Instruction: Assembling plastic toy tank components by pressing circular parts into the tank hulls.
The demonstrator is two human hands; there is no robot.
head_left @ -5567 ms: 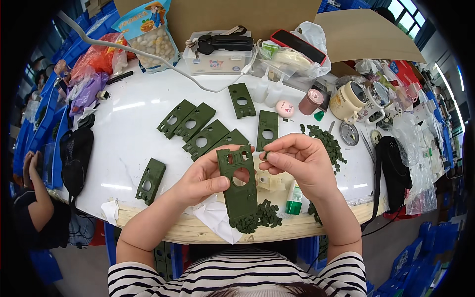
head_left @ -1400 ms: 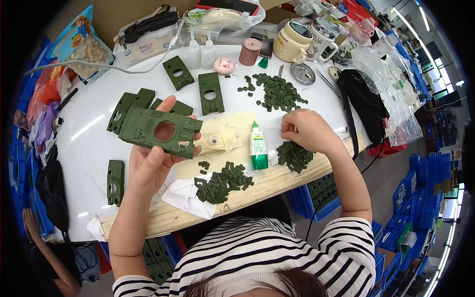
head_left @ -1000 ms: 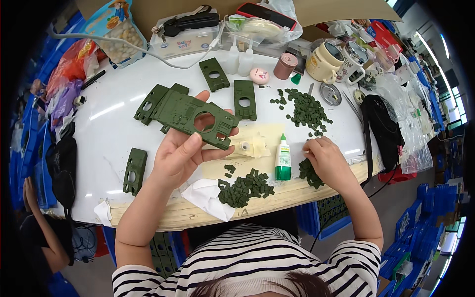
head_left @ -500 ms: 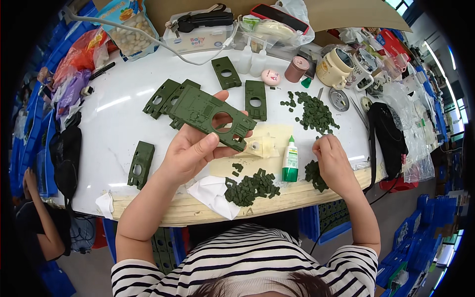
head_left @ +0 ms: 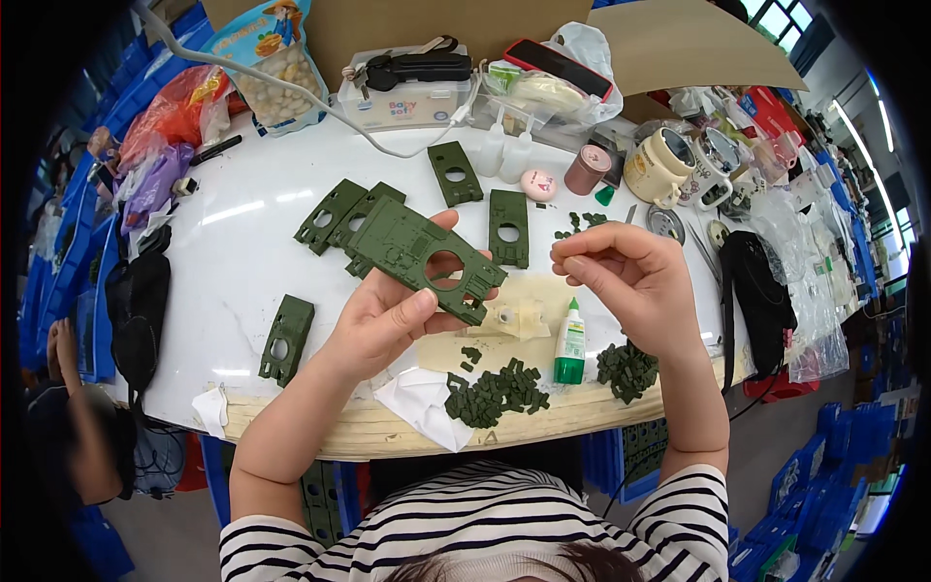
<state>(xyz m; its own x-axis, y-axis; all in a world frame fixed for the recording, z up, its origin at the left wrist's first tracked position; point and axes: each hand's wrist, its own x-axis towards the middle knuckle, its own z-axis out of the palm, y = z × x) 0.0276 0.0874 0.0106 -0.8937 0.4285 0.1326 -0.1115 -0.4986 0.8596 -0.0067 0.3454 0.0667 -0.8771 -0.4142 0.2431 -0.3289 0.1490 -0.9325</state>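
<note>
My left hand [head_left: 378, 330] grips a dark green plastic model tank hull [head_left: 400, 241], tilted above the table, thumb on its near edge beside the round hole. To its right, my right hand [head_left: 640, 286] is raised with thumb and fingertips pinched together; whatever they hold is too small or hidden to name. A glue bottle [head_left: 570, 351] with a green tip stands just below that hand. Small green parts lie in one pile [head_left: 497, 393] at the front edge, another pile [head_left: 626, 371] under my right wrist, and a far group [head_left: 580, 223] partly covered by my right hand.
More hulls lie around: one at left [head_left: 287, 339], one at the back [head_left: 454, 173], one right of centre [head_left: 509, 231]. A white tissue [head_left: 425, 407] touches the front edge. Mugs [head_left: 661, 167], a pink tin [head_left: 588, 170] and a clear box [head_left: 407, 105] stand farther back.
My right hand has moved up and left from beside the near right pile toward the hull, fingers still pinched. My left hand still holds the hull, slightly lower in the picture.
</note>
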